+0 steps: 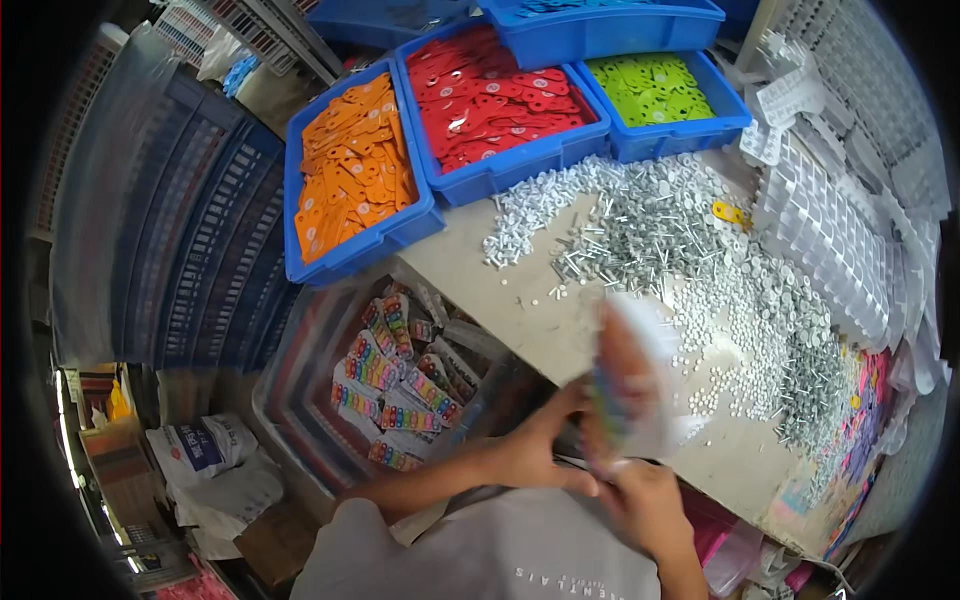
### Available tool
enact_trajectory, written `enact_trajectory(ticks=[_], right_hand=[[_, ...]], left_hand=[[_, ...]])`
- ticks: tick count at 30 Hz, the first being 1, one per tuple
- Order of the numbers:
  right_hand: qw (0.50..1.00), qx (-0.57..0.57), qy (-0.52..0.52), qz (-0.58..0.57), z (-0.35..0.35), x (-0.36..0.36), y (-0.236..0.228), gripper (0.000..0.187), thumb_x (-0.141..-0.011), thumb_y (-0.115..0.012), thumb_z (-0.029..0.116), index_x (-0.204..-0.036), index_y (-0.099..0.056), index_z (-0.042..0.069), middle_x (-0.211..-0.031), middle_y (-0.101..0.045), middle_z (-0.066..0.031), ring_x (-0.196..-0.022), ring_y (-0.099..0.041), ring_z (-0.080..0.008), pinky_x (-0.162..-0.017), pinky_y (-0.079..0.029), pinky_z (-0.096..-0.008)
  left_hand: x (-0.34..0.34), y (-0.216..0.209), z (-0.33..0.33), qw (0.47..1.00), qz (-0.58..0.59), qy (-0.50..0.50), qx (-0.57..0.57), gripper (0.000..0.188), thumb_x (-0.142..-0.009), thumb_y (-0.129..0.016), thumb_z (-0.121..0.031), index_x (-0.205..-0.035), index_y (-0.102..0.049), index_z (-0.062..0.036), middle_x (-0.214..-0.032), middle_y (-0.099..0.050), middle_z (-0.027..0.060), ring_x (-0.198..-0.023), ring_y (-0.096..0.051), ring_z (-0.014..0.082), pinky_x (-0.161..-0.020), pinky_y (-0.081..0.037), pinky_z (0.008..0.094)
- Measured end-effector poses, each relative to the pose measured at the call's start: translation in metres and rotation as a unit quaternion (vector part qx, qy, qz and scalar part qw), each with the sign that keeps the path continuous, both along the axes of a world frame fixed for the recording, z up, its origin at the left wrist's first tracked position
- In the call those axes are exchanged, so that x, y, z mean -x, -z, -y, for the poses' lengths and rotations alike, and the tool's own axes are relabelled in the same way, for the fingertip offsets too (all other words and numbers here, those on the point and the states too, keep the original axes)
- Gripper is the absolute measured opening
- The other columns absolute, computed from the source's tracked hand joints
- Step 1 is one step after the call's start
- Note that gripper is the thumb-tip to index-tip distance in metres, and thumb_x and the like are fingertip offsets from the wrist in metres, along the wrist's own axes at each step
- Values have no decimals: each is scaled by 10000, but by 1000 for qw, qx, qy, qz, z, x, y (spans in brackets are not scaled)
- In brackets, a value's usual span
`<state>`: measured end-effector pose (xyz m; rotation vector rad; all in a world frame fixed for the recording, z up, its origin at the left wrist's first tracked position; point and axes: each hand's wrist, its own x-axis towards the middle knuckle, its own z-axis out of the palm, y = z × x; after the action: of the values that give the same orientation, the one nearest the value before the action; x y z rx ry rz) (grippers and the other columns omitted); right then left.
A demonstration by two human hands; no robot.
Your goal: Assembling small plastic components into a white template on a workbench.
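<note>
A white pack with a multicoloured print (640,385), blurred by motion, is held tilted up in front of me over the table's near edge. My right hand (650,505) grips its lower end, fingers closed. At the pack's left side is my left hand (540,445), its fingers curled against the edge and partly hidden behind it. Beyond the pack, heaps of small metal rivets or pins (660,225) and small white round pieces (720,340) spread over the pale tabletop (470,250).
Blue trays hold orange (355,170), red (490,95) and green flat pieces (650,90) at the back. Below left, a clear bin (290,400) contains several colourful packs (400,385). Stacked blue crates (210,230) stand left; clear plastic blister sheets (830,230) pile up right.
</note>
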<state>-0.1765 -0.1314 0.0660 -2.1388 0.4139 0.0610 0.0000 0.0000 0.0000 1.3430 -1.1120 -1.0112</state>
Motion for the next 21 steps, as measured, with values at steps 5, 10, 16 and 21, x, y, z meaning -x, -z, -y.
enact_trajectory(ticks=[5, 10, 16, 21], right_hand=[[982, 51, -92, 154, -19, -49, 6, 279, -824, -791, 152, -1049, -652, 64, -768, -605, -91, -708, -641, -290, -617, -521, -421], [971, 141, 133, 142, 11, -33, 33, 143, -862, -742, 38, -987, -674, 43, -770, -635, -103, -635, -615, -267, -572, -484, -377], [942, 69, 316, 90, 29, -12, 61, 20, -943, -666, 13, -946, -647, 6, -731, -614, -74, -594, -532, -138, -559, -424, -278], [930, 87, 339, 111, 22, -13, 68, 40, -959, -658, 31, -937, -640, 2, -718, -606, -38, -613, -494, -81, -560, -392, -249]], left_hand=[[-21, 5, -46, 900, -230, -360, 87, 911, -729, -854, -71, -1463, -314, -61, -1273, -510, 98, -1167, -544, 236, -1039, -467, 398], [-105, 125, -184, 820, 343, -387, -243, 723, -724, -831, -29, -1334, -446, -6, -1190, -565, 211, -1107, -600, 368, -895, -505, 436], [-156, 252, -236, 769, 450, -152, -428, 721, -678, -723, 28, -1351, -463, 10, -1292, -566, 231, -1264, -510, 416, -1039, -460, 476], [-230, 298, -172, 700, 619, 54, -353, 695, -786, -716, -84, -1428, -460, -12, -1376, -546, 213, -1295, -512, 359, -1028, -467, 455]])
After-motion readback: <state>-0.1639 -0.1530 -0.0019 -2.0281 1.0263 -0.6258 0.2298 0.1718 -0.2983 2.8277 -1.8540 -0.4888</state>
